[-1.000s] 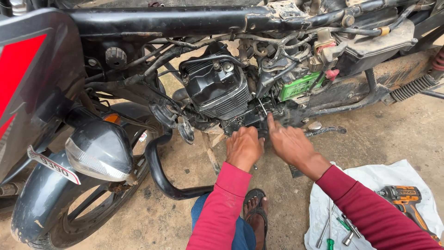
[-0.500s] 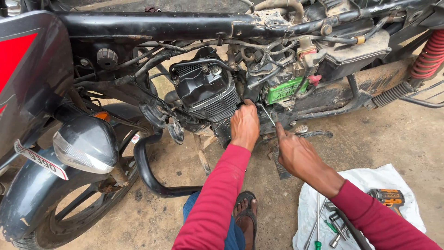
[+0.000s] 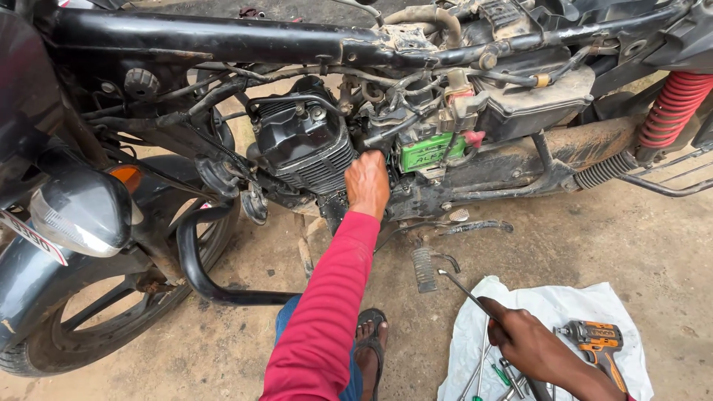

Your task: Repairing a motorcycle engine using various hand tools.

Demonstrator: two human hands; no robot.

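At the far left, the motorcycle's headlight [image 3: 80, 212] and front wheel [image 3: 96, 312] fill the near corner, with a black crash guard [image 3: 194, 267] curving down beside them. Right of that sits the black finned engine [image 3: 304, 148], under the frame tube [image 3: 223, 37].

The left hand [image 3: 368, 184] is pressed against the engine's right lower side, just left of the green battery [image 3: 429, 151]; its fingers curl inward onto the metal, and whether they pinch anything cannot be told. Its red sleeve [image 3: 327, 297] runs back toward the near edge, past a sandalled foot [image 3: 369, 345].

Further right and nearer, the right hand [image 3: 523, 338] is closed around a long slim metal tool [image 3: 468, 293]. The tool's long axis runs diagonally: its free tip points up and to the left, toward the foot peg [image 3: 425, 267], while the gripped end lies low and right over a white cloth [image 3: 549, 308] on the concrete. More hand tools [image 3: 494, 375] lie on the cloth, and an orange cordless drill [image 3: 598, 341] lies just right of the hand. At the far right, a red spring shock absorber [image 3: 672, 108] slants upward.
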